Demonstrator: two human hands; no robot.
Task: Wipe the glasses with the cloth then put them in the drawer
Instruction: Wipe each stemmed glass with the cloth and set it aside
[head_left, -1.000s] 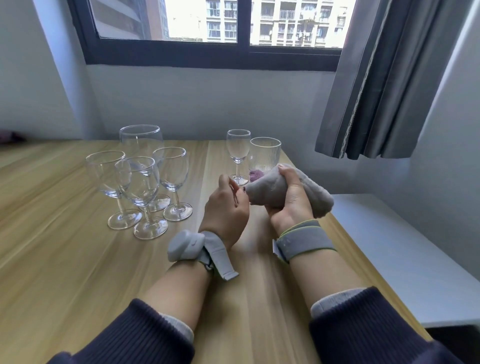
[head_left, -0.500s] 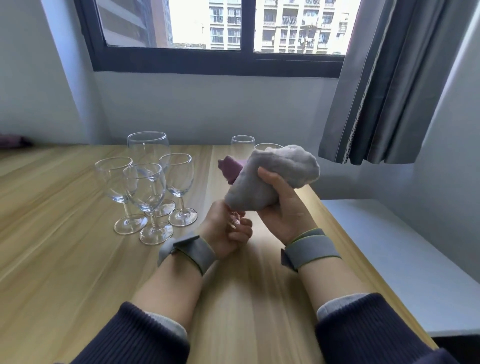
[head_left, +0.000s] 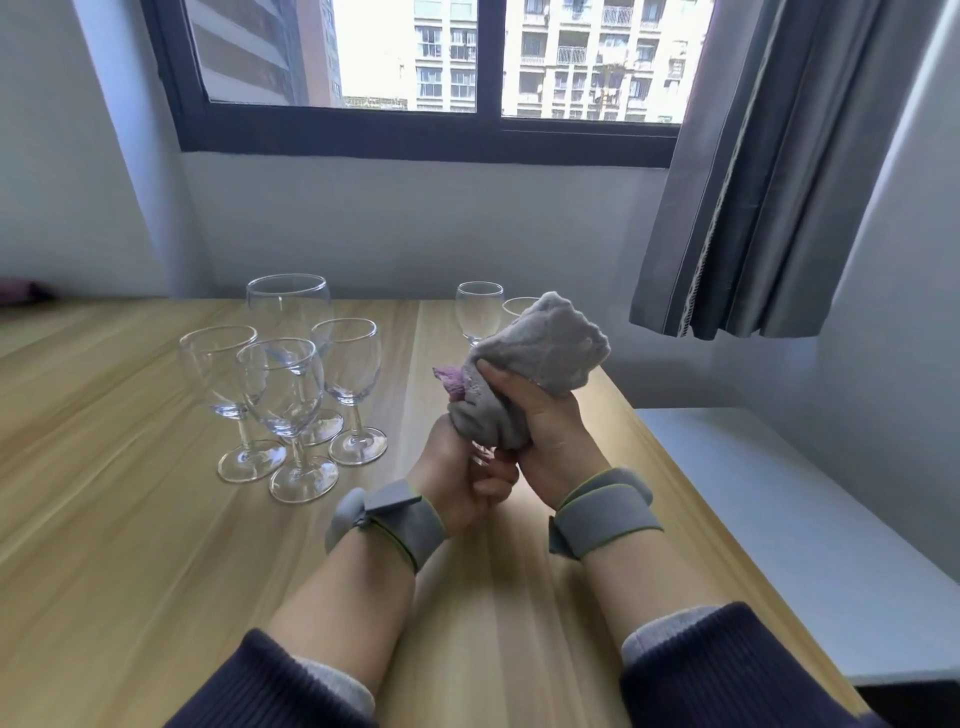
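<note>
My right hand (head_left: 556, 431) grips a grey cloth (head_left: 540, 353) with a purple corner, bunched around the bowl of a glass that it hides almost entirely. My left hand (head_left: 457, 483) is curled just below it, holding the glass by its foot; only a glint of the stem (head_left: 480, 457) shows between the fingers. Both hands are above the wooden table (head_left: 130, 519), near its right edge. Several stemmed glasses (head_left: 280, 384) stand in a cluster to the left. No drawer is in view.
A small wine glass (head_left: 478, 312) and a ribbed tumbler (head_left: 517, 306) stand at the table's far edge behind the cloth. A lower white surface (head_left: 779, 493) lies to the right of the table. A grey curtain (head_left: 753, 182) hangs at the upper right.
The cloth-wrapped glass has been tipped from lying sideways to bowl-up and raised. My left hand has turned under it; my right hand has shifted its hold on the cloth.
</note>
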